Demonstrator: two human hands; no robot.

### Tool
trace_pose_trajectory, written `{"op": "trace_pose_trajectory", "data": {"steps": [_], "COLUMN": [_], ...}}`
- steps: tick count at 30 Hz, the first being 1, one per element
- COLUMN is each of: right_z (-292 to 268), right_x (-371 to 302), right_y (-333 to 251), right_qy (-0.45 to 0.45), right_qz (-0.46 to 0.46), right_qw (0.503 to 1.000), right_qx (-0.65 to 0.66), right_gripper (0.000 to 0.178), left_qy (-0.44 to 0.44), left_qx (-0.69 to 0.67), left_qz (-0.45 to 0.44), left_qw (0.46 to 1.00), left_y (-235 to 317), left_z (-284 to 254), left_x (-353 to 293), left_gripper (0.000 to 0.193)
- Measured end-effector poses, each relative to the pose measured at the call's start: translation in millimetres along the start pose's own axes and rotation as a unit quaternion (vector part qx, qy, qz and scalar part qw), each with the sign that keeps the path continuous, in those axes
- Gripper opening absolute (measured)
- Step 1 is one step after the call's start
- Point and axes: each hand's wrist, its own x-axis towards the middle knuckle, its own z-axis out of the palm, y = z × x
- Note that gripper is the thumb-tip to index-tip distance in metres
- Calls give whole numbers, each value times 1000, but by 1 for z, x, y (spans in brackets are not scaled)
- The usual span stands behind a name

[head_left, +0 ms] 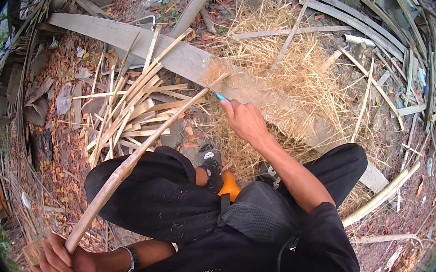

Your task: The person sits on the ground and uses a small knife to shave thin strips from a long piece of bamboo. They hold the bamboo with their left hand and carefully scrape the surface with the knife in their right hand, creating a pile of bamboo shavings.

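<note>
A long pale wooden stick point(123, 171) slants from the lower left up to the middle. My left hand point(66, 262) is closed around its thick near end, beside my left knee. The stick's far tip lies over a grey plank point(181, 59), next to a patch of reddish sawdust. My right hand point(246, 120) is closed on a blue-handled knife point(222, 98), held against the stick close to that tip. The blade is small and mostly out of sight. To the left of the plank's middle, a loose heap of split wooden strips point(143, 111) lies on the ground.
Straw-like shavings point(311, 77) spread across the plank and ground to the right. An orange object point(230, 186) sits between my legs. Curved pale strips point(383, 198) lie at the right, and stacked slats point(355, 20) at the back. A wooden pole point(198, 5) leans at the far side.
</note>
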Motion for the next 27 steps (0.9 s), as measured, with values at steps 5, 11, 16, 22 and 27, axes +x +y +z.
{"op": "trace_pose_trajectory", "data": {"steps": [5, 11, 16, 22, 27], "right_z": [13, 4, 21, -5, 10], "right_x": [35, 30, 64, 35, 50], "right_y": [39, 10, 48, -3, 59], "right_qy": [112, -7, 93, 19, 87], "right_qz": [0, 42, 27, -2, 37], "right_qw": [988, 998, 989, 998, 988], "right_qx": [-109, -56, -116, -53, -121], "right_gripper": [57, 59, 61, 63, 60], "left_qy": [-2, -11, -44, -20, -72], "left_qx": [-7, -21, -75, -52, -106], "left_qz": [-26, -39, -43, -32, -84], "left_qw": [1000, 999, 995, 998, 988], "left_y": [0, -2, -3, -3, 4], "left_z": [0, 1, 1, -6, -11], "left_x": [6, 6, 9, 0, 8], "left_gripper": [34, 37, 43, 38, 39]}}
